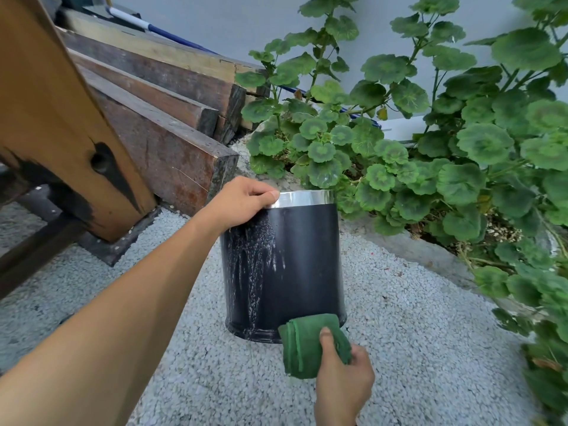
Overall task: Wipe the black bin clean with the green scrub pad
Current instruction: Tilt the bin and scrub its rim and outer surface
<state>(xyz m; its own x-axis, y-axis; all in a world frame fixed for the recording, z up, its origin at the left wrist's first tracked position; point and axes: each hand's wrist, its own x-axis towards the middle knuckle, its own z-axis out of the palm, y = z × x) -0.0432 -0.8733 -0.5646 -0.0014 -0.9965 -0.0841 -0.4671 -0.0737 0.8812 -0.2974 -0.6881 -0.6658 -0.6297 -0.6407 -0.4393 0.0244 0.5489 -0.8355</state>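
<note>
Wood beams [159, 124] lie past the left hand [242, 201]. That hand grips the shiny rim of the bin [295, 265], which stands on gravel [415, 333] between both hands. White streaks run down its left side. The right hand [344, 382] holds the folded pad [307, 342] at the bin's bottom edge. Plants [430, 133] grow beyond.

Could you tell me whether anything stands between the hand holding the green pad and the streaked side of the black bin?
Nothing visible does. The right hand holds the folded green scrub pad at the base of the black cylindrical bin; the white streaks lie up and left on the same wall. The left hand only grips the shiny metal rim.
</note>
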